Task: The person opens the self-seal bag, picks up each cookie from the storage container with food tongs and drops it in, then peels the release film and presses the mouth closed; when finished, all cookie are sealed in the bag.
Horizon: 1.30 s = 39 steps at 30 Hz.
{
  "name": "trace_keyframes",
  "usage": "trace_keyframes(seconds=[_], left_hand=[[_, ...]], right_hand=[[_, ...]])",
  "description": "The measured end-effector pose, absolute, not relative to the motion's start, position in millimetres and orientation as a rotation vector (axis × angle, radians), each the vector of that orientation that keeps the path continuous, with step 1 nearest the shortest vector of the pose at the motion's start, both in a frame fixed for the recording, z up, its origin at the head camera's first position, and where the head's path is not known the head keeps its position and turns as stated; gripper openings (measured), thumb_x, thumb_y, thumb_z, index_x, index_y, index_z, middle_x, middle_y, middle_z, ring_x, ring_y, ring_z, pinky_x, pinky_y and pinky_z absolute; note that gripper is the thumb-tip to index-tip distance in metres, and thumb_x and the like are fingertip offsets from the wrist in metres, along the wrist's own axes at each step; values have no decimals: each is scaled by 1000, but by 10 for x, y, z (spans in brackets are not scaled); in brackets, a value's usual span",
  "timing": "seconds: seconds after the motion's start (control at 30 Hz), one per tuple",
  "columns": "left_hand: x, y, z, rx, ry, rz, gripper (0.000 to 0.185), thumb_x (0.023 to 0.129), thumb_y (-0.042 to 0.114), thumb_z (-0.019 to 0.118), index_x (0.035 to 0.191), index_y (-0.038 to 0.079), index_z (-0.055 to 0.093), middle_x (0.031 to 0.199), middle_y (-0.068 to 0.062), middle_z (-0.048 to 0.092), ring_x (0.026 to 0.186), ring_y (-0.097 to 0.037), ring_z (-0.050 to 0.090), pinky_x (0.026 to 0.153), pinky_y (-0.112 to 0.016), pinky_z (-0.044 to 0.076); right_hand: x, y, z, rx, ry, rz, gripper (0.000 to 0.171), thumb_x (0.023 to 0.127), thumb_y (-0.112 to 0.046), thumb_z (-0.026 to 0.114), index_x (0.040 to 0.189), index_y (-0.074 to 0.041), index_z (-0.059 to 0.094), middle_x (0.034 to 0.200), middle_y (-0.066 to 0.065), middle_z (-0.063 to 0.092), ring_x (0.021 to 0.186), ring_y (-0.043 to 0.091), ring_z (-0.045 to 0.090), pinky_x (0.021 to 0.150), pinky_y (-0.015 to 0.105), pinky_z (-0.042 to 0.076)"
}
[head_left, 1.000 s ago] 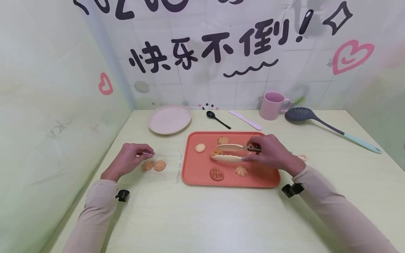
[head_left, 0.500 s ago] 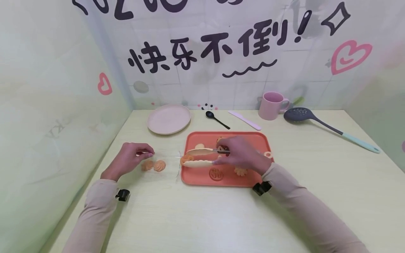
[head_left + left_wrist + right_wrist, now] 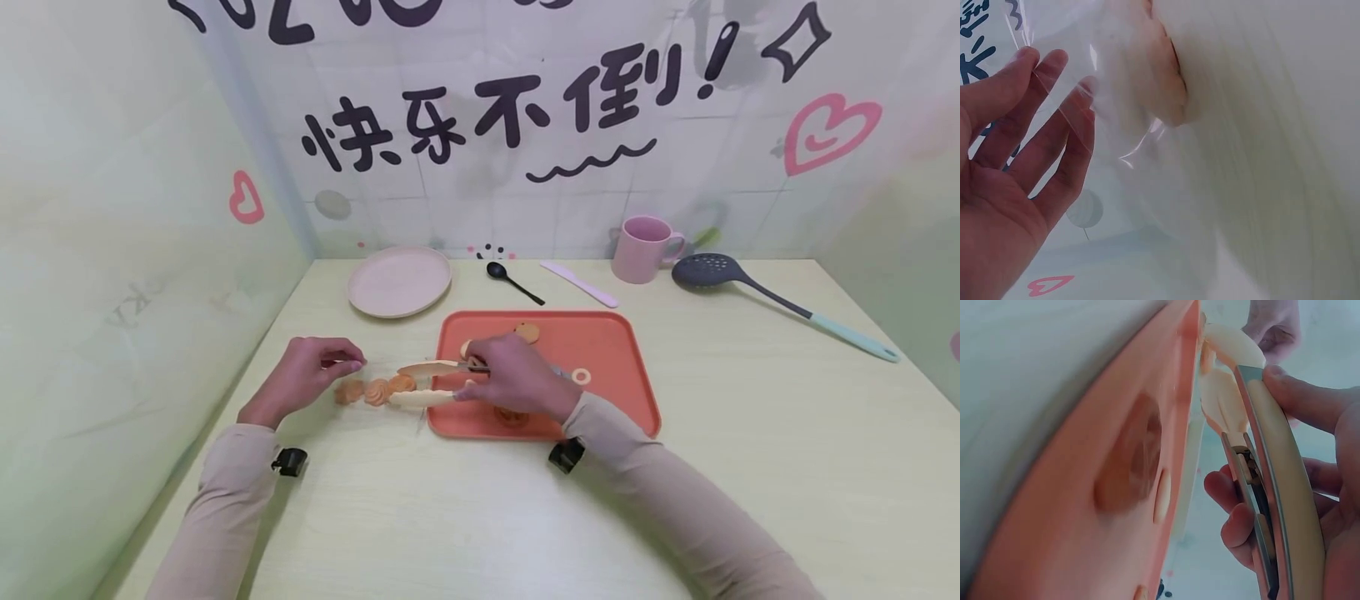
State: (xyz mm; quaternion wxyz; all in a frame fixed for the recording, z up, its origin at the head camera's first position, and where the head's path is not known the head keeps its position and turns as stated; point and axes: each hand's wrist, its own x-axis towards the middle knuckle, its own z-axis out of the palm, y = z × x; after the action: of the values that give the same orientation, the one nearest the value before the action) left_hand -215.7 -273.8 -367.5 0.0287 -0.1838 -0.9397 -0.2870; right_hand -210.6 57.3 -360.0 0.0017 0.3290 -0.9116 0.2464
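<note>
Cream tongs (image 3: pixel 423 383), gripped by right hand (image 3: pixel 510 379) fingers, overhang the tray (image 3: pixel 622 400) edge; left hand (image 3: pixel 307 375) pinches clear film.

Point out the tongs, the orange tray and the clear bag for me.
tongs (image 3: pixel 420 397): head view, on the near cream arm, left of the right hand.
orange tray (image 3: pixel 607 346): head view, on a bare patch of its floor.
clear bag (image 3: pixel 1129 134): left wrist view, on the film beside the fingers.

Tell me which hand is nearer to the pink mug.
Right. The right hand holds tongs over the orange tray's left end, below-left of the pink mug. The left hand rests farther left, off the tray.
</note>
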Motion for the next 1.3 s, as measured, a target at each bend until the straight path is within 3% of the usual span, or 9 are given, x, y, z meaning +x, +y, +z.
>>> trace_keyframes(seconds=[0.47, 0.77, 0.9, 1.1, 1.3], left_hand=[[-2134, -2749, -3637, -556, -2895, -888, 9, 92, 10, 73, 99, 9, 77, 96, -5, 78, 91, -23, 76, 77, -23, 58], [-2117, -2770, -3600, -534, -2900, -867, 9, 92, 10, 72, 99, 9, 77, 95, -4, 78, 90, -22, 75, 76, -24, 58], [-2126, -2757, -3584, -530, -2906, -897, 8, 92, 11, 72, 100, 10, 76, 96, -4, 77, 92, -23, 75, 79, -26, 59], [-2109, -2709, -3603, -548, -2898, -951, 9, 92, 11, 73, 99, 13, 77, 96, -2, 78, 91, -19, 75, 80, -22, 58], [-2110, -2730, -3605, -563, -2871, -949, 9, 92, 11, 73, 98, 14, 77, 95, -1, 78, 89, -17, 74, 78, -20, 58]], right_hand=[[-2159, 245, -3682, 1027, -2866, 864, 40, 82, -42, 82, 86, -8, 62, 62, -7, 38, 57, 8, 32, 54, 21, 25], [-2223, 330, -3671, 964, -2878, 919, 38, 83, -42, 82, 80, -14, 57, 62, -4, 38, 56, 9, 31, 53, 22, 25], [-2232, 318, -3636, 1009, -2845, 852, 40, 82, -44, 82, 81, -12, 58, 63, -6, 37, 58, 9, 30, 55, 22, 25], [-2281, 232, -3676, 1044, -2874, 949, 36, 81, -45, 83, 93, -15, 66, 67, -5, 47, 60, 8, 38, 56, 21, 30], [-2304, 149, -3679, 1085, -2817, 851, 36, 84, -40, 82, 96, -9, 68, 68, -6, 49, 64, 9, 42, 58, 20, 33]])
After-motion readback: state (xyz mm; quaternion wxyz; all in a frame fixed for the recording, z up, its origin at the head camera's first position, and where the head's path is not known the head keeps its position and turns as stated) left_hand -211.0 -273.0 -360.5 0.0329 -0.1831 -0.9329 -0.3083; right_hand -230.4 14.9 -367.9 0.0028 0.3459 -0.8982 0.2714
